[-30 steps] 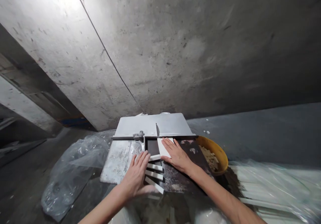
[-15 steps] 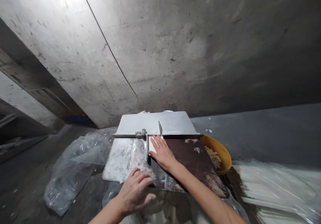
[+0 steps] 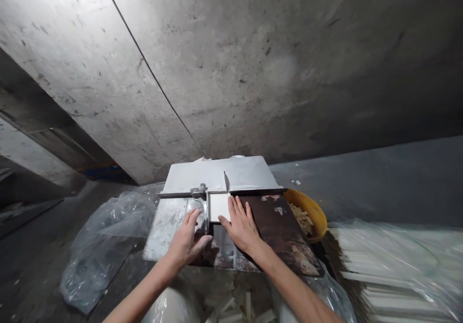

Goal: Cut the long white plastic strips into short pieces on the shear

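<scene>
A flat white piece (image 3: 219,207) lies on the saw table (image 3: 173,217), against the crosswise fence (image 3: 253,192) and a metal stop on its left. Behind the fence a thin upright blade (image 3: 226,181) stands up from the table. My right hand (image 3: 243,224) rests flat, fingers spread, at the right edge of the white piece and on the dark part of the table. Just left of the piece, my left hand (image 3: 190,238) hovers over the table with thumb and fingers apart, holding nothing.
A yellow tub (image 3: 318,217) of offcuts stands at the table's right. Clear plastic sheeting (image 3: 104,241) lies on the floor at left. Plastic-wrapped white strips (image 3: 383,260) are stacked at right. More offcuts (image 3: 231,308) lie below the table's near edge. A concrete wall (image 3: 231,72) rises behind.
My left hand has moved forward, up to the stop beside the white piece. My right hand has slid right off most of the piece, uncovering it.
</scene>
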Motion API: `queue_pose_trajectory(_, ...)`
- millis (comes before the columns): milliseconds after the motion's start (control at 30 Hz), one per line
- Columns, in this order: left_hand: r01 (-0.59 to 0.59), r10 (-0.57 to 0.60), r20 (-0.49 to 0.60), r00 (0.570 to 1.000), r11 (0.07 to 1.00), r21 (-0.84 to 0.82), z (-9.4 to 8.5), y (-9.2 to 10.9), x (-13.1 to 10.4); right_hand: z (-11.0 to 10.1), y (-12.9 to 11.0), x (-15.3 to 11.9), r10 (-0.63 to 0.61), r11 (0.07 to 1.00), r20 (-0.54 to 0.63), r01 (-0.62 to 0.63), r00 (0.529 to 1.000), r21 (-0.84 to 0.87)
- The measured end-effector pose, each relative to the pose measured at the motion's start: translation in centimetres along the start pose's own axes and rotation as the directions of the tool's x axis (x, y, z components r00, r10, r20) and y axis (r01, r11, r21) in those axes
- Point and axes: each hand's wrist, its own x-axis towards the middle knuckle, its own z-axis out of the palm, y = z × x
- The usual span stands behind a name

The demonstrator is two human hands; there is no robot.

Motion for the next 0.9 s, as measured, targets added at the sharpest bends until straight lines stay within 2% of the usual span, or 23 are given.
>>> queue_pose_trajectory(100,-0.033,0.032,0.043,0.999,0.999,0.008,0.1,-0.3,2.3,-0.1,-0.5,0.3,-0.013,1.0,0.0,0.013,1.0,-0.01)
queue_pose_trajectory(200,-0.054,0.048,0.135,0.99,0.998,0.039,0.3,-0.2,5.1,-0.5,-0.6,0.4,-0.022,1.0,0.006,0.022,1.0,-0.015)
queue_pose_trajectory(367,-0.06,0.04,0.248,0.968,0.995,0.075,1.5,-0.4,8.4,-1.6,-0.3,-0.5,-0.022,0.999,0.096,0.018,0.995,0.041)
queue_pose_trajectory(467,-0.055,0.035,0.249,0.968,0.996,0.073,1.4,-0.7,8.7,-1.8,-0.6,-1.7,0.061,0.997,0.098,-0.065,0.993,0.038)
queue_pose_trajectory(533,-0.051,0.039,0.267,0.963,0.998,0.041,0.7,-0.7,8.6,-1.5,-0.9,-2.4,0.088,0.996,0.092,-0.089,0.992,0.017)
queue_pose_trajectory(667,0.037,0.003,0.418,0.908,0.996,-0.087,-1.6,-0.4,8.4,-1.0,-1.2,-2.9,0.07,0.997,0.077,-0.071,0.995,0.009)
queue_pose_trajectory(733,0.057,-0.002,0.448,0.894,0.992,-0.109,-2.2,-0.3,8.5,-1.0,-1.1,-2.9,0.054,0.998,0.069,-0.055,0.996,0.011)
queue_pose_trajectory(833,-0.054,0.067,0.395,0.916,0.998,-0.046,-1.7,0.3,8.9,-0.9,-0.9,-2.8,0.039,0.999,0.047,-0.039,0.998,0.009)
queue_pose_trajectory(900,-0.097,0.074,0.363,0.929,0.994,0.045,-0.9,1.0,8.8,-0.9,-0.8,-2.9,0.032,0.999,0.033,-0.032,0.999,0.009)
